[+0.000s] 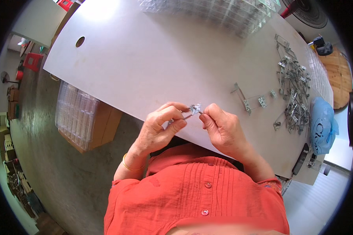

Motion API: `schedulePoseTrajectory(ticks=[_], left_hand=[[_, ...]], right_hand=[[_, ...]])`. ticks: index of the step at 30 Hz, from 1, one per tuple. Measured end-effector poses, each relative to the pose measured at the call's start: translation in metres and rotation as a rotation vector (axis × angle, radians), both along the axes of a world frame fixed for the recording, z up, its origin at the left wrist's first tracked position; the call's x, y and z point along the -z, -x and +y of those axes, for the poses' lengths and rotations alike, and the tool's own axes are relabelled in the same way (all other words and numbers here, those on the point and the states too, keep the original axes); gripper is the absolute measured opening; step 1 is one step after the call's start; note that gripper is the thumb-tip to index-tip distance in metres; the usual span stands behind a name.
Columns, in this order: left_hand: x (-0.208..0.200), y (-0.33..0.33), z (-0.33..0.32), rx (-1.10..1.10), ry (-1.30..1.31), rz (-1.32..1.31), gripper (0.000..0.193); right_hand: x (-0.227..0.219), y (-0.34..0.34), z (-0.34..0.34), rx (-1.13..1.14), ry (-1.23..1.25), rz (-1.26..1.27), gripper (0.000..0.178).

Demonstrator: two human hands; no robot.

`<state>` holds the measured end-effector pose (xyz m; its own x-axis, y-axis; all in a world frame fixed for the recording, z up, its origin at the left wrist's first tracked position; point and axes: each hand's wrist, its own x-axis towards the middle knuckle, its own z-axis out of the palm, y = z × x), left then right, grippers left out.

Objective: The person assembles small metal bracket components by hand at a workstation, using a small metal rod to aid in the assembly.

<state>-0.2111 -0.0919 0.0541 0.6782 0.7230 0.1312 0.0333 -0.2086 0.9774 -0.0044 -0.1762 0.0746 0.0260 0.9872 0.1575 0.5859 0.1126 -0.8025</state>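
Just above the table's near edge, my left hand (164, 123) is closed on a small metal bracket part (195, 108), pinched between thumb and fingers. My right hand (221, 125) pinches the other side of the same part with thumb and forefinger. Parts of it are hidden by my fingers. To the right of my hands, a few similar metal strips and brackets (261, 101) lie loose on the white table (153, 62). Farther right spreads a tangled heap of such metal parts (296, 90).
Clear plastic trays (215, 13) are stacked at the far edge. A blue plastic bag (322, 125) and a black bar-shaped object (300, 159) lie at the right. Left of the table, more clear trays (76, 113) sit on a cardboard box (108, 122). A fan (308, 11) stands beyond.
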Motion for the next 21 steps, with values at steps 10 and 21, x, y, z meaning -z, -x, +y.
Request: schedulePoseTrajectory(ticks=[10,21], left_hand=[[0.003,0.012,0.019,-0.130,-0.820,0.461,0.014],[0.002,0.042,0.034,-0.298,-0.635,0.468,0.015]], right_hand=[[0.001,-0.008,-0.004,0.018,0.211,0.122,0.018],[0.020,-0.019,-0.001,0.018,0.253,0.256,0.017]])
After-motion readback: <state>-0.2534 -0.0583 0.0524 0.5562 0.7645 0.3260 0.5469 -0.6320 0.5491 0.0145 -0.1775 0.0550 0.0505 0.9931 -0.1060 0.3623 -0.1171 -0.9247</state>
